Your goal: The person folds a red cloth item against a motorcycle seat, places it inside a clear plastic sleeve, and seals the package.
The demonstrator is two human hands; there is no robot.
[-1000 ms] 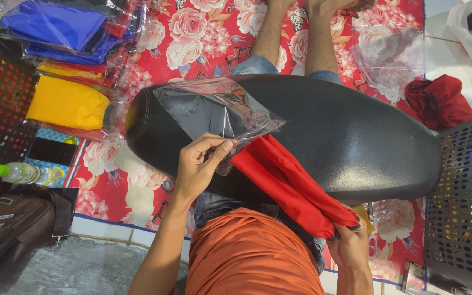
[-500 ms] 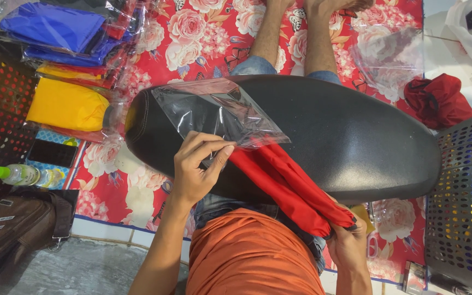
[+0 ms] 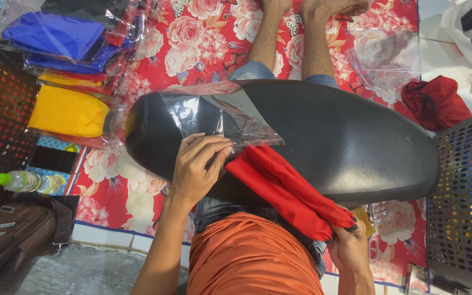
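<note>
A folded red cloth [image 3: 285,188] lies slanted across a black padded seat [image 3: 345,147] that rests on my lap. Its upper end sits in the mouth of a clear plastic bag [image 3: 214,114] spread on the seat. My left hand [image 3: 198,166] pinches the bag's opening where the cloth enters. My right hand [image 3: 350,246] grips the cloth's lower end near my orange shirt. My bare legs stretch out beyond the seat over a red floral mat [image 3: 203,38].
Bagged blue [image 3: 55,35] and yellow [image 3: 66,112] cloths are stacked at the left. A crumpled red cloth [image 3: 435,101] and an empty clear bag [image 3: 386,60] lie at the right. Perforated baskets stand at both sides [image 3: 465,202]. A phone [image 3: 53,159], a bottle [image 3: 25,180] and a brown bag [image 3: 12,235] sit lower left.
My left hand has drawn the bag's mouth down over the red cloth's upper end; the bag lies flatter on the seat. The right hand stays at the cloth's lower end.
</note>
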